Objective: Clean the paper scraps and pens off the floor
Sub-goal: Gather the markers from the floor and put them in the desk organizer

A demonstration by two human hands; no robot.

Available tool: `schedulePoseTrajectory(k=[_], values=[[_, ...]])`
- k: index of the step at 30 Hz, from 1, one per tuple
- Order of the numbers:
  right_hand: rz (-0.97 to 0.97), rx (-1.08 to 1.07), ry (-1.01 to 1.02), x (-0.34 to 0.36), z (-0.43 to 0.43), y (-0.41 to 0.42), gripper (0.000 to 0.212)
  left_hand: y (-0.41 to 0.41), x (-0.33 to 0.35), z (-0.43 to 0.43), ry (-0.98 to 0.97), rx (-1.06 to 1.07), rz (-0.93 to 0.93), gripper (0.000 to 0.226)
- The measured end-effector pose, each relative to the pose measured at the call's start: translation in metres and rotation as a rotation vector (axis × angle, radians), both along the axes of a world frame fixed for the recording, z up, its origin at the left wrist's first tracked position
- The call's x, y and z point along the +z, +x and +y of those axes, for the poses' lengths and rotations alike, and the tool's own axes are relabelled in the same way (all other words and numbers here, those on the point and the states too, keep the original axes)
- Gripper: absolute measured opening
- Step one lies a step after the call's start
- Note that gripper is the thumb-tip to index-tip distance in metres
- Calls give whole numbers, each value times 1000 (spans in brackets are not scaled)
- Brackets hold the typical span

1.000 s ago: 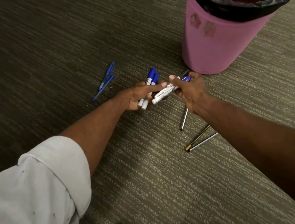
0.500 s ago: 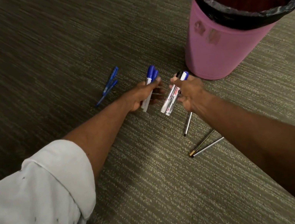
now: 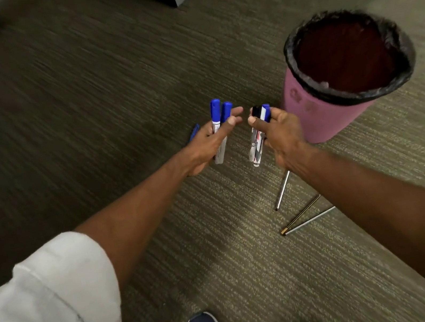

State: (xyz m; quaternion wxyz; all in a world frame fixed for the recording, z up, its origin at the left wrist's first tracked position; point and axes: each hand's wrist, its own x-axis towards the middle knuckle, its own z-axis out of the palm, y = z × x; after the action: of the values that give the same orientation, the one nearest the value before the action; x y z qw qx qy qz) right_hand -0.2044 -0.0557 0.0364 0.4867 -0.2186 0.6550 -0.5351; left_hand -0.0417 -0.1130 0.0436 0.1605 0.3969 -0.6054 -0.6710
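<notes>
Fingers (image 3: 234, 113) of the left hand (image 3: 209, 147) curl round two blue-capped markers (image 3: 217, 126), caps pointing far; the right hand (image 3: 284, 132) grips a second pair of markers (image 3: 256, 142) just to the right. A pink bin (image 3: 320, 120) stands on the carpet (image 3: 82, 98) right of both hands. Three thin pens (image 3: 282, 191) lie on the carpet nearer, beside the right forearm.

Pink bin (image 3: 319, 115) (black liner (image 3: 291, 63)), blue-capped markers (image 3: 216, 120), seemingly striped olive carpet (image 3: 82, 98).
</notes>
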Motion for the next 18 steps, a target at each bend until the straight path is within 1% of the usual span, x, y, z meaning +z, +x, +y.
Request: schedulePoseTrajectory(k=[3, 6, 11, 15, 18], values=[[22, 61, -13, 58, 0, 15, 26, 4, 51, 9, -9, 95, 15, 38], [24, 117, -35, 122, -2, 31, 24, 10, 108, 14, -34, 207, 72, 38], [77, 197, -64, 253, -16, 58, 26, 38, 236, 16, 13, 381, 111, 36], [143, 247, -87, 355, -33, 79, 25, 69, 332, 14, 45, 420, 86, 37], [214, 284, -100, 414, -41, 94, 21, 87, 388, 18, 10, 416, 45, 38]])
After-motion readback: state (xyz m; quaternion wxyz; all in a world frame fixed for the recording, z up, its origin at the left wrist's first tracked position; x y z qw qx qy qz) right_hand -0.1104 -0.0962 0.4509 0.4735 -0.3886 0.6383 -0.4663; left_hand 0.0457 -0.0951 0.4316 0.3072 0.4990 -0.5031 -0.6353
